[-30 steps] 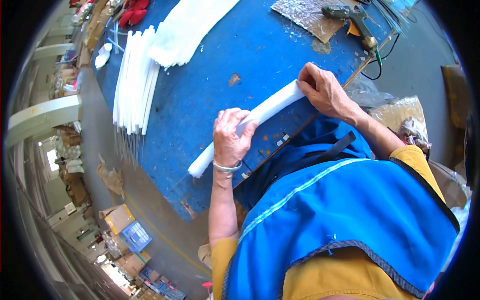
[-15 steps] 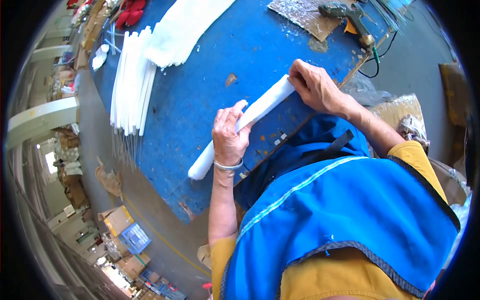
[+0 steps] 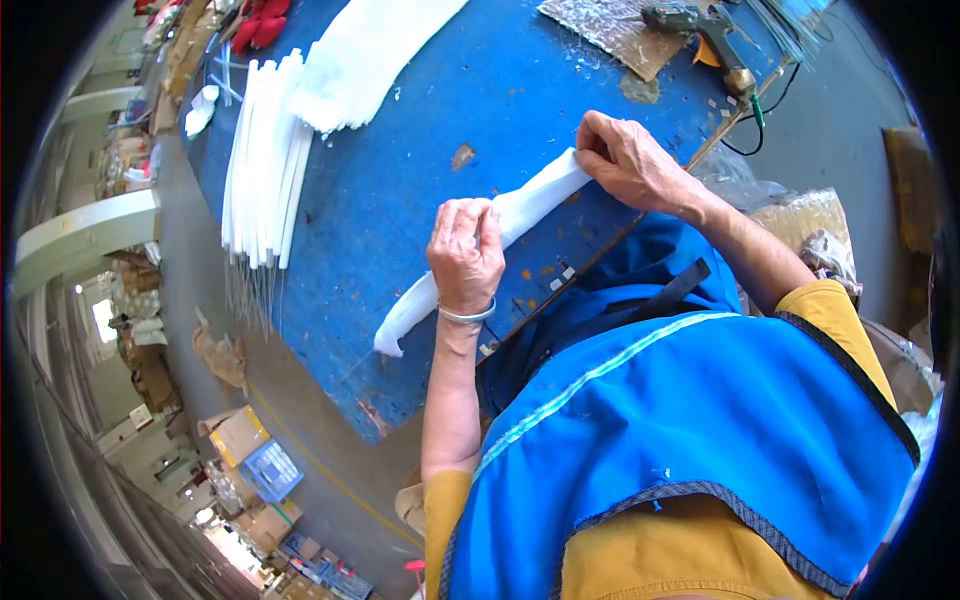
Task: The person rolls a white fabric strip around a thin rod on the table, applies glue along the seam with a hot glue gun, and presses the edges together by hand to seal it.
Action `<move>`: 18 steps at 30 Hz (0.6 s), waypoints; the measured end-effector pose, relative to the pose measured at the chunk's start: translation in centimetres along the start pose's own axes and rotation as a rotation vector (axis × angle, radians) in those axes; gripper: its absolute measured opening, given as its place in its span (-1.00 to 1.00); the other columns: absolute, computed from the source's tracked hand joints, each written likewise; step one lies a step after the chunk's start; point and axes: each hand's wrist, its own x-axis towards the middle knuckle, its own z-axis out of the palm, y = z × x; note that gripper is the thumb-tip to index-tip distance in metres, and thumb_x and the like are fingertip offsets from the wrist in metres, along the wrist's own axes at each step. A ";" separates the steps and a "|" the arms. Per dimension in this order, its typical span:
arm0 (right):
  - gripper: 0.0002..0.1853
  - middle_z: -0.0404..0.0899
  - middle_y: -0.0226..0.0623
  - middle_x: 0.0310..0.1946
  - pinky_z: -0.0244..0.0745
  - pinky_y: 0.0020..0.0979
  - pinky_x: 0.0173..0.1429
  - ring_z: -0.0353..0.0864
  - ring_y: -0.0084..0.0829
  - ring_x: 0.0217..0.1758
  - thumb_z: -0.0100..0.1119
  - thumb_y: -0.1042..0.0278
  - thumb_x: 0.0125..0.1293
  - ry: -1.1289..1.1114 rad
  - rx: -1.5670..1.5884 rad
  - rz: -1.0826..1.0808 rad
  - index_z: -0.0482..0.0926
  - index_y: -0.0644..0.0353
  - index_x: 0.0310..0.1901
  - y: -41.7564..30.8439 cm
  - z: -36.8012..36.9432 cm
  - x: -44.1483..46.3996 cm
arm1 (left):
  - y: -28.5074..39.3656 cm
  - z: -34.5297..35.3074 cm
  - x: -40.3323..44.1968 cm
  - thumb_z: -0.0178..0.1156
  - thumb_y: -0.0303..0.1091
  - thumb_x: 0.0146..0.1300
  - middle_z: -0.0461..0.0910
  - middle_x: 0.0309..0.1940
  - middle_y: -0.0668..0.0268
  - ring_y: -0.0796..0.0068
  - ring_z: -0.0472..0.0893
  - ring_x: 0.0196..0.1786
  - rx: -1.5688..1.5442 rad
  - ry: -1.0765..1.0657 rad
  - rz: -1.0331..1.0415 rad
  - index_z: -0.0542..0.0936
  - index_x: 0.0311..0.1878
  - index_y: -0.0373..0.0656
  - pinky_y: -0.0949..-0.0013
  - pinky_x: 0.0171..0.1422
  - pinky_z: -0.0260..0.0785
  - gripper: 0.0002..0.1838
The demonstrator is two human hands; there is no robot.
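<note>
A long white soft roll lies slantwise over the blue table, near its front edge. My left hand is closed on the middle of the roll, fingertips pressed together at its upper side. The roll's lower left end sticks out past this hand and looks flattened and curled. At the upper right end, my right hand pinches the roll's tip between thumb and fingers. Left of the hands lie a bundle of white tubes with thin wires at their lower ends and a stack of white sheet material.
A glue gun rests by a stained cardboard piece at the back right, its cord hanging over the table edge. Red items are at the far left. Cardboard boxes and a blue crate stand on the floor.
My left hand has gone from fingers spread over the roll to a closed grip. The roll's lower end has become flatter and curled. My right hand has moved slightly left with its end.
</note>
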 end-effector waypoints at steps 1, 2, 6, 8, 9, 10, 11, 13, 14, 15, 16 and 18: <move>-0.85 0.52 -0.10 -0.52 0.44 -0.28 -0.30 0.56 -0.27 -0.44 0.08 0.40 0.25 0.004 0.005 0.005 0.43 0.33 -0.32 0.0 0.0 0.0 | 0.0 -0.2 0.1 0.25 -0.51 0.17 0.53 -0.40 0.21 0.25 0.56 -0.38 -0.052 -0.004 -0.009 0.58 -0.29 -0.19 0.31 -0.27 0.43 -0.94; -0.85 0.53 -0.10 -0.52 0.44 -0.28 -0.29 0.56 -0.27 -0.44 0.09 0.40 0.25 0.006 0.004 0.007 0.43 0.34 -0.32 0.0 0.0 0.1 | 0.0 -0.4 0.1 0.26 -0.52 0.16 0.54 -0.39 0.22 0.25 0.57 -0.36 -0.045 -0.026 -0.002 0.59 -0.29 -0.19 0.31 -0.26 0.43 -0.93; -0.84 0.53 -0.11 -0.50 0.45 -0.29 -0.28 0.56 -0.28 -0.42 0.09 0.39 0.24 0.006 -0.003 0.035 0.44 0.34 -0.32 0.0 0.1 0.2 | -0.3 -1.1 0.2 0.29 -0.53 0.11 0.55 -0.39 0.23 0.26 0.57 -0.32 -0.025 -0.081 0.065 0.60 -0.30 -0.18 0.31 -0.21 0.43 -0.91; -0.84 0.54 -0.12 -0.50 0.46 -0.30 -0.27 0.57 -0.29 -0.41 0.10 0.39 0.24 0.005 -0.004 0.051 0.45 0.34 -0.32 -0.1 0.1 0.3 | -0.3 -1.1 0.3 0.28 -0.55 0.08 0.54 -0.38 0.22 0.22 0.56 -0.30 -0.017 -0.092 0.095 0.60 -0.30 -0.18 0.27 -0.20 0.43 -0.89; -0.84 0.54 -0.12 -0.50 0.46 -0.30 -0.27 0.57 -0.29 -0.41 0.10 0.39 0.24 0.005 -0.005 0.056 0.45 0.34 -0.32 -0.1 0.1 0.3 | -0.3 -1.2 0.3 0.28 -0.56 0.05 0.54 -0.38 0.21 0.19 0.55 -0.30 -0.015 -0.098 0.098 0.59 -0.30 -0.17 0.24 -0.20 0.42 -0.87; -0.84 0.54 -0.12 -0.49 0.46 -0.31 -0.27 0.57 -0.30 -0.41 0.10 0.39 0.24 0.006 -0.006 0.062 0.45 0.34 -0.32 -0.1 0.0 0.3 | -0.3 -1.2 0.3 0.27 -0.57 0.03 0.53 -0.38 0.19 0.16 0.54 -0.30 -0.013 -0.103 0.101 0.59 -0.30 -0.17 0.21 -0.21 0.42 -0.85; -0.83 0.55 -0.09 -0.48 0.48 -0.29 -0.26 0.58 -0.27 -0.40 0.09 0.39 0.24 0.004 -0.002 0.060 0.46 0.35 -0.32 -0.1 0.0 0.3 | -0.2 -1.2 0.2 0.27 -0.57 0.02 0.53 -0.38 0.19 0.16 0.54 -0.30 -0.019 -0.111 0.101 0.58 -0.30 -0.17 0.21 -0.21 0.42 -0.84; -0.82 0.57 -0.03 -0.47 0.51 -0.26 -0.24 0.61 -0.21 -0.39 0.06 0.39 0.23 -0.001 0.007 0.054 0.48 0.39 -0.33 -0.1 0.0 0.3 | -0.1 -1.2 -0.1 0.27 -0.57 0.00 0.53 -0.38 0.19 0.15 0.54 -0.30 -0.030 -0.125 0.102 0.58 -0.30 -0.17 0.20 -0.21 0.42 -0.84; -0.82 0.57 -0.03 -0.46 0.51 -0.26 -0.24 0.61 -0.22 -0.39 0.06 0.39 0.23 0.009 0.017 0.057 0.48 0.38 -0.33 -0.2 0.0 0.2 | -0.4 -0.9 -0.4 0.27 -0.56 -0.01 0.53 -0.38 0.17 0.15 0.54 -0.29 -0.017 -0.124 0.107 0.58 -0.31 -0.19 0.20 -0.20 0.42 -0.84; -0.81 0.57 -0.04 -0.46 0.51 -0.26 -0.24 0.61 -0.23 -0.39 0.07 0.38 0.24 0.018 0.026 0.059 0.49 0.38 -0.32 -0.2 0.0 0.1 | -0.4 -0.9 -0.4 0.27 -0.57 -0.01 0.53 -0.38 0.17 0.14 0.54 -0.29 -0.018 -0.129 0.102 0.57 -0.32 -0.19 0.20 -0.20 0.42 -0.85; -0.81 0.58 -0.05 -0.46 0.51 -0.27 -0.24 0.61 -0.24 -0.38 0.07 0.38 0.24 0.028 0.035 0.062 0.49 0.38 -0.32 -0.2 0.1 0.0 | -0.3 -0.8 -0.3 0.26 -0.57 -0.01 0.53 -0.38 0.17 0.14 0.53 -0.29 -0.019 -0.133 0.097 0.57 -0.32 -0.20 0.20 -0.20 0.42 -0.85; -0.79 0.58 -0.06 -0.45 0.51 -0.29 -0.24 0.60 -0.27 -0.38 0.09 0.35 0.26 0.038 0.068 0.052 0.51 0.38 -0.27 0.2 0.2 -0.1 | -0.2 -0.8 -0.3 0.25 -0.57 0.00 0.53 -0.38 0.16 0.14 0.53 -0.29 -0.011 -0.132 0.094 0.57 -0.32 -0.20 0.20 -0.19 0.41 -0.86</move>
